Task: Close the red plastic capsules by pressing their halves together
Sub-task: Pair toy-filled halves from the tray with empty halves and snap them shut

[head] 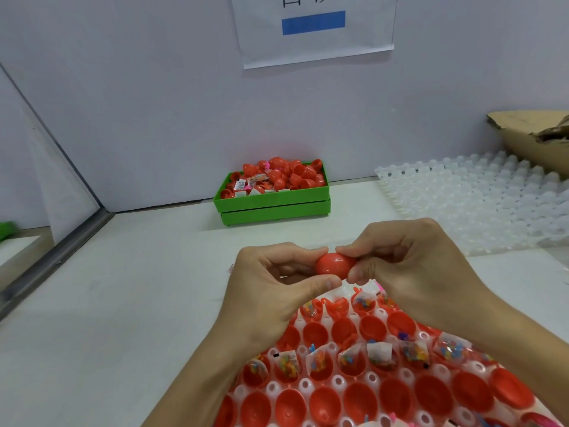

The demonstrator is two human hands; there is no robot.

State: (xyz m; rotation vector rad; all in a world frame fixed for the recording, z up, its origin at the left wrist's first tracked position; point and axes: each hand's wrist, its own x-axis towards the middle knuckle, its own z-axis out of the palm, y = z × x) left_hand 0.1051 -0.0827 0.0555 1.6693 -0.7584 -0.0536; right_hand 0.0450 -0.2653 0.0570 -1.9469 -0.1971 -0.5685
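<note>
- Red capsule (335, 265): one is held in the air, above the 12 o'clock end of the white tray (311, 388).
- Two hands hold it. The left hand (271, 291) pinches its 9 o'clock end with thumb and curled fingers. The right hand (409, 272) pinches its 3 o'clock end the same way.
- The two halves look pushed together, with no gap showing.
- The white tray lies at 6 o'clock. It holds many red halves, too many to count well. One row has six halves with small toy bags (378, 354) inside; more filled ones sit nearer the hands.
- One green bin (272, 204) sits at 12 o'clock against the wall, heaped with red halves and bags.
- One stack of clear trays (480, 198) lies at 2 o'clock, with one cardboard box (529, 134) behind it.
- Bare white table (123, 303) spreads from 9 o'clock up to the bin, with a wall edge at 10 o'clock.
</note>
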